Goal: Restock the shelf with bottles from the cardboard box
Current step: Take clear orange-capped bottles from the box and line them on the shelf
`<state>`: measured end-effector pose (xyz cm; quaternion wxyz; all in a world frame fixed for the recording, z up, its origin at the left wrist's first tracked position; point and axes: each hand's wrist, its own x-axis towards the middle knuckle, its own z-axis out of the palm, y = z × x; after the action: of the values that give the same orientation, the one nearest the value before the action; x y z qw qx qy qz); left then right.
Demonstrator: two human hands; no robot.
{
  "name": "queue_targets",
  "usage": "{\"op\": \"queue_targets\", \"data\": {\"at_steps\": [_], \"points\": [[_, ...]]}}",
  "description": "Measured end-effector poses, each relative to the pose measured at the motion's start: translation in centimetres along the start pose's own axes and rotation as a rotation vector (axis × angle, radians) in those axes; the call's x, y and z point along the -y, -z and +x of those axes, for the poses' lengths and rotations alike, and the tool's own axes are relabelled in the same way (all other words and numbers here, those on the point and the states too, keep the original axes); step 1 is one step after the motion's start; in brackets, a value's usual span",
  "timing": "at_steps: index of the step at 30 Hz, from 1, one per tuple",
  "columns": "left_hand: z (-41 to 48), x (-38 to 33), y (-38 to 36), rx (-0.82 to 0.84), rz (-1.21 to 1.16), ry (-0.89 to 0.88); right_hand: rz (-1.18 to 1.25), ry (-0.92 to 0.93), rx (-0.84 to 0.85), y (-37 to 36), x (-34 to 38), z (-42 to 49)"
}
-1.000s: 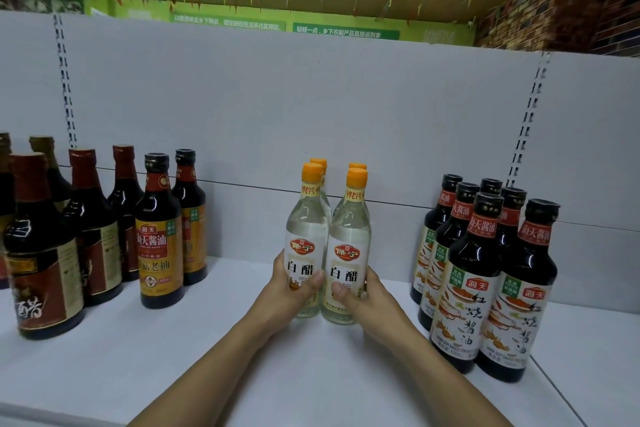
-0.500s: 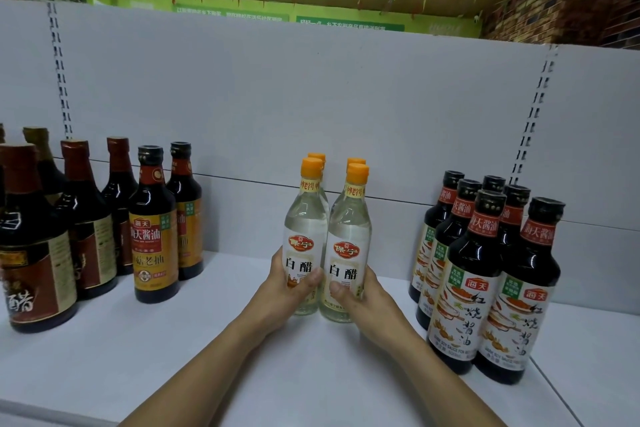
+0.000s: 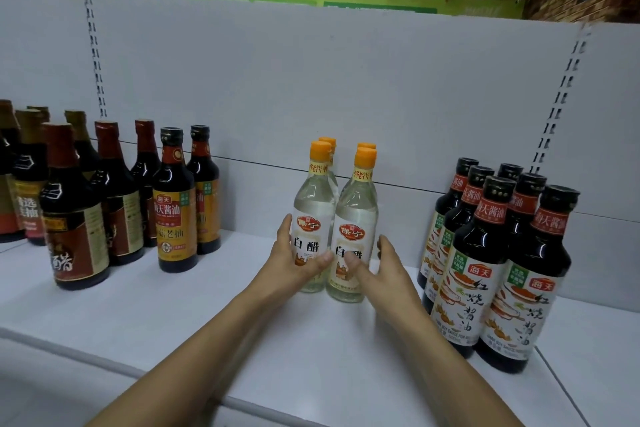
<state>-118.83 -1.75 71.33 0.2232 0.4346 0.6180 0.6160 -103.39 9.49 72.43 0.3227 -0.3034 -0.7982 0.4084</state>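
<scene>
A white back panel point(image 3: 311, 80) with slotted uprights is seen behind a white shelf point(image 3: 173, 315). On the left part of the shelf a group of dark sauce bottles point(image 3: 117, 191) is stood upright, some with red-brown necks and two with black caps and yellow labels. On the right part a second group of dark bottles point(image 3: 481, 253) with black caps and white labels is stood upright in close rows.

Between the two groups, well apart from each, four clear bottles are placed in a tight square near the back panel. The left front bottle point(image 3: 313, 198) and the right front bottle point(image 3: 358, 208) are stood side by side on the shelf, just beside each other, with their white labels turned to the camera. Of the two rear bottles point(image 3: 327, 140) little more than the tops is shown behind them.

The left front bottle is gripped low by the left hand point(image 3: 291, 263): the thumb is laid across the label and the fingers point(image 3: 285, 229) are wrapped round the bottle's left side. The right front bottle is held by the right hand point(image 3: 381, 274): the thumb is pressed on the label and the fingers point(image 3: 385, 246) are curled at the bottle's right side, though it cannot be told whether their tips touch the glass.

All four clear bottles are closed with orange caps point(image 3: 320, 149).
</scene>
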Motion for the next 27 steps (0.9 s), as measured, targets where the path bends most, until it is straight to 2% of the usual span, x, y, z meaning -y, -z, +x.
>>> {"op": "queue_targets", "data": {"at_steps": [3, 6, 13, 20, 27], "points": [[-1.1, -1.3, -0.4, -0.062, 0.094, -0.003, -0.077, 0.047, -0.105, 0.9, 1.3, -0.5], [-2.1, -3.2, -0.5, -0.173, 0.213, 0.004, -0.064, 0.17, -0.184, 1.9, 3.2, -1.1], [-5.0, -7.4, 0.9, -0.354, 0.302, -0.111, -0.009, 0.42, -0.208, 1.4, 8.2, -2.0], [-11.1, -9.2, 4.4, -0.572, 0.322, -0.166, 0.088, 0.571, -0.019, -3.7, 12.4, -4.4], [-21.3, -8.7, 9.9, -0.849, 0.395, -0.085, 0.243, 0.655, 0.336, -12.2, 16.8, -9.6]]}}
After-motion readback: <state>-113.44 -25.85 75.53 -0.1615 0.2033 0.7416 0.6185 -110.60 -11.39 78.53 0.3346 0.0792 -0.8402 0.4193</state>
